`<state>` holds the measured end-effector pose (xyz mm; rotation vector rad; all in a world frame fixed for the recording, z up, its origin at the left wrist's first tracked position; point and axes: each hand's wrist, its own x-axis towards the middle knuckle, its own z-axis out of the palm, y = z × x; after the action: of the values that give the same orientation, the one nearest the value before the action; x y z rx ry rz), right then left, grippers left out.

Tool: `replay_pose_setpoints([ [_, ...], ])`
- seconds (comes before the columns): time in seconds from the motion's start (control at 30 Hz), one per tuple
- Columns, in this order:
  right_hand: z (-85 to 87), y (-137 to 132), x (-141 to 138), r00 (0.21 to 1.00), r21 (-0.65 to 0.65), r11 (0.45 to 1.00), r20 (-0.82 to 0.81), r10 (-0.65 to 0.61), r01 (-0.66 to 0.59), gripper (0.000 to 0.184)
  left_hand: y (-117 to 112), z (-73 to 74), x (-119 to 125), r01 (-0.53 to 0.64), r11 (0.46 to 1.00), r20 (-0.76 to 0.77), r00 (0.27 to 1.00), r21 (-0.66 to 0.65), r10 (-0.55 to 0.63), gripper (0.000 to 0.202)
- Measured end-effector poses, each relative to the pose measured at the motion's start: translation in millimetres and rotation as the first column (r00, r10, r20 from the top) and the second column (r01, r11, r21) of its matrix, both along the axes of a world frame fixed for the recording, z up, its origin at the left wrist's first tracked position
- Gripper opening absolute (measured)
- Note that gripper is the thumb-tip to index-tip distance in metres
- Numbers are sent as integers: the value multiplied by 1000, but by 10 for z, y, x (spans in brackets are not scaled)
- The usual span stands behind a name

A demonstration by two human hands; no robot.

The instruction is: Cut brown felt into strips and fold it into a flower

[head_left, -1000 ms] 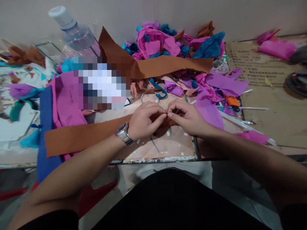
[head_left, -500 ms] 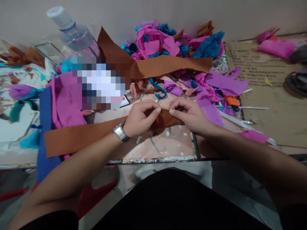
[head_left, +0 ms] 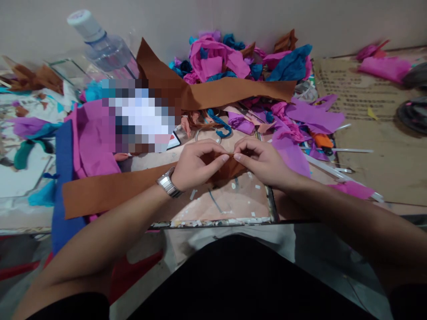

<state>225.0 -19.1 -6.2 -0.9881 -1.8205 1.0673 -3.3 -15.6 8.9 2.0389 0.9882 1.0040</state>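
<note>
A long brown paper strip [head_left: 110, 189] lies across the table from the left to the middle. My left hand [head_left: 196, 164], with a metal watch [head_left: 167, 183] on its wrist, pinches the strip's right end. My right hand [head_left: 263, 161] pinches the same end from the other side, fingertips almost touching the left ones. The gathered end of the strip bunches between both hands, partly hidden by my fingers. A metal ring [head_left: 207, 132] with blue wrapping lies just beyond my hands.
A heap of pink, purple, blue and brown paper scraps [head_left: 233, 62] fills the back of the table. A second brown strip [head_left: 233, 92] lies across it. A plastic water bottle [head_left: 103, 44] stands at back left. Cardboard [head_left: 373, 129] and thin metal rods [head_left: 353, 150] lie at right.
My fingertips parted slightly half a second ago, stretching the brown end flat, and have now come back together, bunching it again.
</note>
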Motion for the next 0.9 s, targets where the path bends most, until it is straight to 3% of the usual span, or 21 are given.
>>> replay_pose_setpoints([
  [0.2, 18, -36, -16, 997, 68, 996, 61, 56, -60, 7, -14, 16, 12, -15, 998, -2, 1000, -54, 15, 17],
  [0.5, 21, -63, -18, 991, 124, 991, 116, -67, 52, 9, -25, 34, -9, -56, 989, -79, 996, -139, 45, 26],
  [0.73, 42, -95, -38, 983, 143, 983, 126, -132, 114, 10, -4, 32, -18, 19, 966, -79, 996, -257, -41, 29],
  [0.9, 14, -100, -27, 986, 174, 981, 126, -109, 86, 12, 33, 12, -39, 43, 949, -37, 998, -312, -57, 29],
])
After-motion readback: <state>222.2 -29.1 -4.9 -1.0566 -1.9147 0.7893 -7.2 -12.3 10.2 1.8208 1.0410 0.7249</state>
